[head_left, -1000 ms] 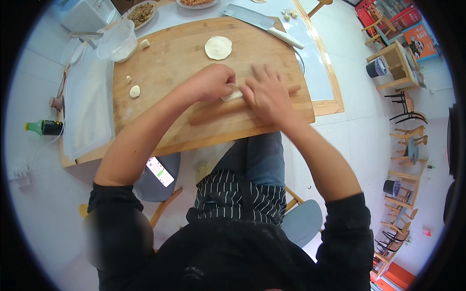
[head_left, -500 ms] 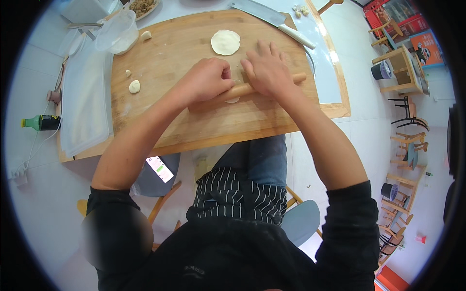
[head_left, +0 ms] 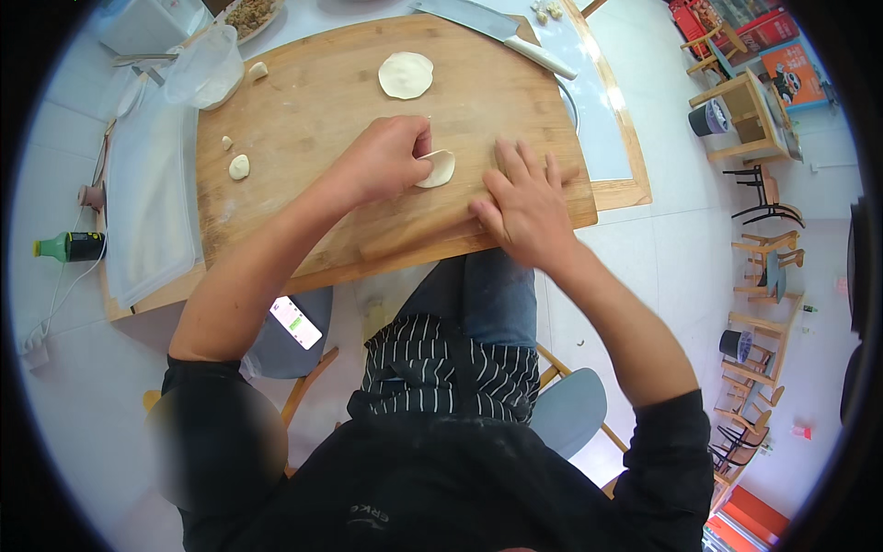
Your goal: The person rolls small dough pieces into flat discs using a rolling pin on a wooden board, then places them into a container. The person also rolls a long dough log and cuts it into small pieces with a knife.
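Observation:
My left hand [head_left: 391, 158] is closed, its thumb and fingers pinching the left edge of a small round dough wrapper [head_left: 441, 169] on the wooden board [head_left: 303, 120]. The wrapper's edge is slightly raised. My right hand [head_left: 529, 201] lies palm down across a wooden rolling pin [head_left: 418, 232], fingers stretched and spread. Motion blurs the pin, which slants nearer to me than the wrapper. Farther back on the board rests a finished-looking flat dough round [head_left: 406, 74]. Over on the left side are a dough lump [head_left: 239, 166] and a smaller bit [head_left: 226, 143].
A cleaver-like knife [head_left: 497, 29] lies across the board's far right edge. At the far left stand a clear plastic tub [head_left: 207, 69] and a plate of brown filling [head_left: 250, 17]. Translucent sheets [head_left: 152, 193] cover the table's left side. A phone [head_left: 295, 322] rests on a chair below.
The rolling pin has come off the wrapper toward me, with my right hand moving nearer on it. My left hand now pinches the wrapper's edge. The view has shifted slightly.

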`<state>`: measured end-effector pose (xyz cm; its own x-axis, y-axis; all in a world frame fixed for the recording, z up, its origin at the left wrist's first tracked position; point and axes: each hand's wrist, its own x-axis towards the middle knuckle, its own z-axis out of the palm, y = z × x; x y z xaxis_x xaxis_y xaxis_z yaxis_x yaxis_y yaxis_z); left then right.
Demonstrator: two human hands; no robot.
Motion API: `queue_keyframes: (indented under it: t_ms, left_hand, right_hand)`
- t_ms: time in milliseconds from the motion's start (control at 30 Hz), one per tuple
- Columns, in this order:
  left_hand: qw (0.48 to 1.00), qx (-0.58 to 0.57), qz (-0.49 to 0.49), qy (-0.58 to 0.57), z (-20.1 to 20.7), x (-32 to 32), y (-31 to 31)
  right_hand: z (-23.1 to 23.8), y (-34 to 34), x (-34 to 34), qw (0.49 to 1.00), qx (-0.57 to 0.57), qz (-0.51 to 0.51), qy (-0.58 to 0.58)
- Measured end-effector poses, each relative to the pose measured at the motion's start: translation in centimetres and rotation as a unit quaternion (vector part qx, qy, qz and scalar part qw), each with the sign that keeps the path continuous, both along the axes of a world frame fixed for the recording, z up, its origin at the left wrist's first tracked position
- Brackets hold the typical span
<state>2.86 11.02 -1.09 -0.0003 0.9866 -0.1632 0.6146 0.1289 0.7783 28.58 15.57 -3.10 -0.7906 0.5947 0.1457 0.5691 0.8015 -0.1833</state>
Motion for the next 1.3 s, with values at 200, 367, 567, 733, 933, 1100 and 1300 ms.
queue_keyframes:
  t_ms: [200,367,567,733,933,1100,1300]
  left_hand:
    - [0.998,0.022,0.009,0.057,0.1,-1.1,0.9]
    - [0.997,-0.028,-0.036,0.069,0.3,-1.7,2.4]
    - [0.997,0.076,-0.028,0.007,-0.6,-0.6,1.1]
    - [0.998,0.049,-0.004,-0.04,-1.2,-0.4,-0.1]
    - [0.998,-0.018,-0.024,0.058,-0.2,-1.3,1.1]
    - [0.995,-0.049,-0.035,0.077,0.7,-1.6,2.9]
    - [0.991,0.1,-0.071,0.054,-0.3,-0.7,1.3]
  right_hand:
    - [-1.7,7.3,-8.4,0.999,-0.016,-0.03,-0.014]
    - [-1.3,7.8,-10.2,0.997,0.023,-0.043,0.056]
    - [-0.3,-1.1,0.1,1.0,0.026,0.011,0.003]
    - [-0.4,-1.0,0.4,1.0,0.024,0.008,0.007]
    - [-1.1,6.3,-8.0,1.0,-0.014,-0.011,-0.02]
    - [-1.3,8.0,-10.8,0.998,-0.002,-0.048,0.036]
    - [0.0,0.0,-1.5,1.0,0.002,0.011,-0.002]
